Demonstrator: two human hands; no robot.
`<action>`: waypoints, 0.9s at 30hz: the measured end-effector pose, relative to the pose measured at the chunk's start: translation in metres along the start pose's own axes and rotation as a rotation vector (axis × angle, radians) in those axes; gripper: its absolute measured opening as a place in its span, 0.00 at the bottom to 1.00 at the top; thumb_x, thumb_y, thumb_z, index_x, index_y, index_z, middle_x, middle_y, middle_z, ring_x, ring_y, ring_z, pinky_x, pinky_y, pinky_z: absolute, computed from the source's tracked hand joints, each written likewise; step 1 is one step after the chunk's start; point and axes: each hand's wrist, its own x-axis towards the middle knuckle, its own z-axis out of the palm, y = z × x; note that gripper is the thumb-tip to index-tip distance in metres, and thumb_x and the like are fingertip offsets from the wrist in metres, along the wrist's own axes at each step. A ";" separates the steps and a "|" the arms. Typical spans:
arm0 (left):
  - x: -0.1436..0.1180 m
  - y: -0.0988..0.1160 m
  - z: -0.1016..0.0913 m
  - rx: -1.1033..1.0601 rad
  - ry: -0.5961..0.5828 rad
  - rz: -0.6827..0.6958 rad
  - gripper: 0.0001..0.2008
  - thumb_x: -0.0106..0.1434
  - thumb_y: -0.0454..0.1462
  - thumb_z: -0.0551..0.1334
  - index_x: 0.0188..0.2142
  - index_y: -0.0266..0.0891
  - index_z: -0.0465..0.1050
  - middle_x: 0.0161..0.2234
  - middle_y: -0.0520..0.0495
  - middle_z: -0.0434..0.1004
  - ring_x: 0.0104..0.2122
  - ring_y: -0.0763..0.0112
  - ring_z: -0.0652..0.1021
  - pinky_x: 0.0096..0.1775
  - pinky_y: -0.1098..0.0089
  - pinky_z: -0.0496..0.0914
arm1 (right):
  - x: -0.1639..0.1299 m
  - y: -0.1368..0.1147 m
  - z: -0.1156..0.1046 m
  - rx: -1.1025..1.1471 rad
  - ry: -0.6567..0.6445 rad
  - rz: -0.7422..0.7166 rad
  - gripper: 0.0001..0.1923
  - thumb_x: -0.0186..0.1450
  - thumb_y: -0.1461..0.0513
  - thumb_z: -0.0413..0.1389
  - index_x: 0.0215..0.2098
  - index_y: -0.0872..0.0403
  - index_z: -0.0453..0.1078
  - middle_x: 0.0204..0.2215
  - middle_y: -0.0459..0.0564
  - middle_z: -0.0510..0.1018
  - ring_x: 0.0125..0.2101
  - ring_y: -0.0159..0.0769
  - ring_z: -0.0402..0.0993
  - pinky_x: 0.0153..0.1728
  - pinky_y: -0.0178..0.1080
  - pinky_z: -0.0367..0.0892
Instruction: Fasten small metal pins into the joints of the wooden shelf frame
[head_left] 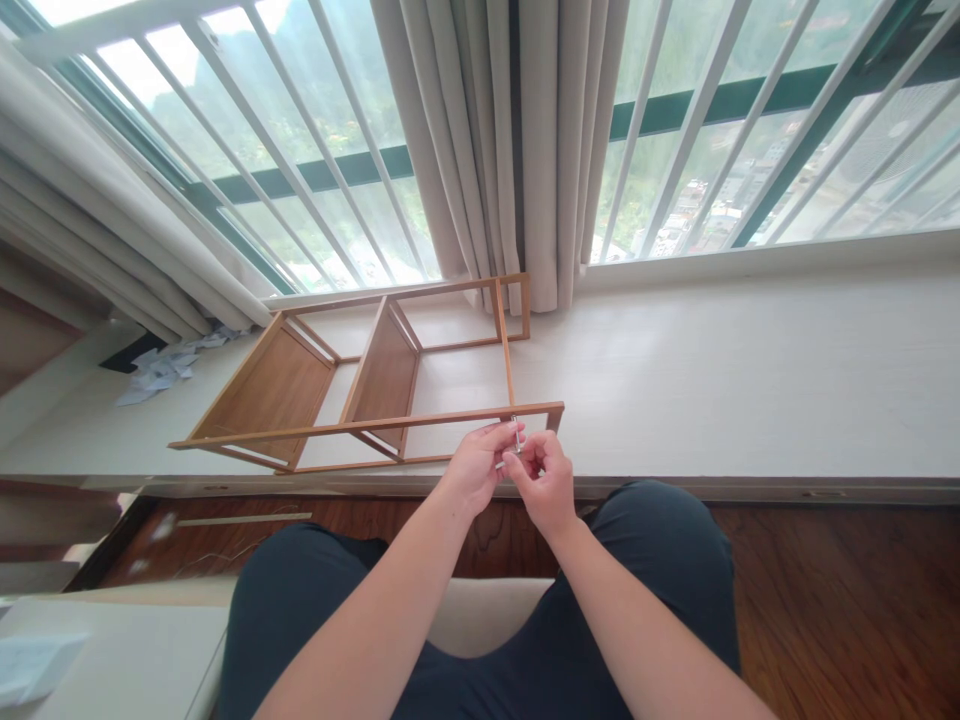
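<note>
A wooden shelf frame point(442, 421) lies on its side on the pale window ledge, with its panels standing between the long rails. At the near rail, close to its right end, my left hand point(480, 468) and my right hand point(546, 482) meet. Both are closed, fingertips pinched around a thin silvery metal rod point(517, 436) whose upper end touches the rail. Whether it is a screw or a hex key cannot be made out. My fingers hide its lower part.
The pale ledge point(735, 380) runs along barred windows with a grey curtain point(495, 150) behind the frame. Crumpled white papers point(161, 370) lie at the far left. Below the ledge are a dark wood floor point(840, 600), a thin strip point(244, 519) and a white surface point(112, 650).
</note>
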 end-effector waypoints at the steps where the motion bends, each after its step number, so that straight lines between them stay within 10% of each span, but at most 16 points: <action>1: 0.000 0.001 0.000 -0.005 -0.001 0.003 0.15 0.51 0.40 0.75 0.36 0.33 0.81 0.31 0.45 0.77 0.28 0.73 0.74 0.30 0.72 0.68 | 0.000 0.000 0.000 -0.008 -0.001 -0.005 0.14 0.65 0.54 0.62 0.34 0.49 0.60 0.20 0.36 0.60 0.20 0.29 0.57 0.24 0.33 0.58; 27: 0.003 0.001 0.000 -0.071 -0.007 -0.026 0.11 0.54 0.37 0.74 0.36 0.33 0.81 0.32 0.45 0.78 0.29 0.74 0.75 0.31 0.74 0.69 | 0.001 -0.002 0.001 -0.088 0.014 -0.024 0.14 0.66 0.53 0.61 0.32 0.50 0.62 0.20 0.37 0.62 0.20 0.28 0.59 0.24 0.33 0.59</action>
